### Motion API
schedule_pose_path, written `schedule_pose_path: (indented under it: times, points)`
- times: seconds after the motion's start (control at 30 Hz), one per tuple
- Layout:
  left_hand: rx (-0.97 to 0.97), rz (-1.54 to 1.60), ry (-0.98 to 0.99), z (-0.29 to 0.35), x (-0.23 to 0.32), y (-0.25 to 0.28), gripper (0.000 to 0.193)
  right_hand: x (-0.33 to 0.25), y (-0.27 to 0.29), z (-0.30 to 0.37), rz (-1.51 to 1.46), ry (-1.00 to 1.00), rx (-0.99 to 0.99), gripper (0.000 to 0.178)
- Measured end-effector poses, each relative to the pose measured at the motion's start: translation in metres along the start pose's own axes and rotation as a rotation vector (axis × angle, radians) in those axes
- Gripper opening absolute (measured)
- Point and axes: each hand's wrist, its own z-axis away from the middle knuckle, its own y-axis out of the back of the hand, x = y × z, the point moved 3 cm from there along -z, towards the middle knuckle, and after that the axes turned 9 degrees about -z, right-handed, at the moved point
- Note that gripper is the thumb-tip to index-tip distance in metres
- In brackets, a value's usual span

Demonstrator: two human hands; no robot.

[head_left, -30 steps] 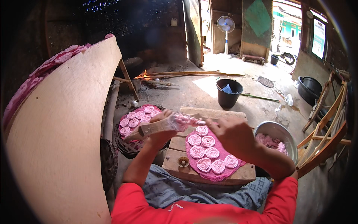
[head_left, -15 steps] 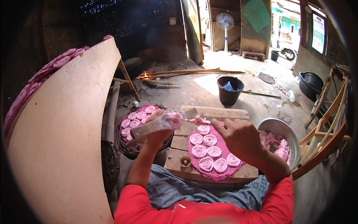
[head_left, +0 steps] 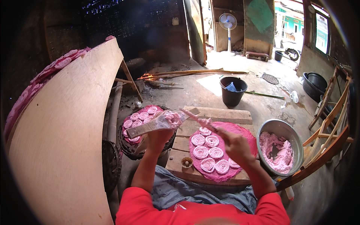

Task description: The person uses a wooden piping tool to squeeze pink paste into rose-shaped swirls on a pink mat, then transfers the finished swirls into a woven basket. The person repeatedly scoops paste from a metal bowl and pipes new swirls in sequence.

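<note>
My left hand (head_left: 159,138) is wrapped round a pale wooden trough-like tool (head_left: 145,127), tilted up, with pink dough (head_left: 173,119) at its upper end. In my right hand (head_left: 237,145) is a thin stick (head_left: 193,115) smeared with pink dough, its tip close to the trough's end. Below lies a round magenta mat (head_left: 248,135) bearing several pale pink spiral rosettes (head_left: 215,152); my right forearm hides part of it. The mat rests on a low slatted wooden table (head_left: 225,113). A grey basin (head_left: 299,144) of pink dough stands to the right.
A dark round basket (head_left: 129,153) with more rosettes sits left of the table. A small fluted cup (head_left: 186,162) is on its near edge. A large pale board (head_left: 67,142) leans at left. Beyond are a black bucket (head_left: 232,98), burning wood (head_left: 147,76) and a fan (head_left: 228,23).
My right hand has come down and nearer, and the stick now slants up toward the trough. The trough's inside shows more clearly. More of the mat and basin is uncovered.
</note>
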Motion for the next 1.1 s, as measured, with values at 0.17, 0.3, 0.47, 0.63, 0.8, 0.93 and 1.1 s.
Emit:
schedule_pose_path:
  times: [0.17, 0.3, 0.47, 0.63, 0.8, 0.93, 1.1]
  points:
    - [-0.1, 0.092, 0.244, -0.01, -0.001, -0.004, 0.008, 0.004, -0.044, 0.025, -0.409, 0.027, -0.11, 0.035]
    - [-0.025, 0.232, 0.193, -0.013, 0.008, -0.009, 0.01, 0.021, -0.031, 0.02, -0.461, -0.17, -0.033, 0.032]
    - [-0.071, -0.01, 0.064, -0.001, 0.024, -0.022, 0.012, 0.013, -0.04, 0.019, -0.598, -0.14, -0.127, 0.03]
    - [-0.182, 0.165, 0.142, -0.007, 0.006, -0.021, 0.019, 0.077, 0.001, 0.056, -0.589, -0.019, 0.015, 0.032]
    - [-0.041, -0.027, -0.067, -0.013, -0.012, 0.018, 0.015, 0.238, 0.093, 0.133, 0.783, -0.766, 0.243, 0.025]
    - [0.126, 1.32, 1.058, -0.001, -0.03, 0.016, 0.008, 0.268, 0.091, 0.147, 0.863, -0.73, -0.106, 0.022]
    - [0.099, 2.645, 0.991, -0.021, 0.058, -0.017, 0.009, 0.131, -0.018, 0.078, -1.086, -0.191, -0.344, 0.069]
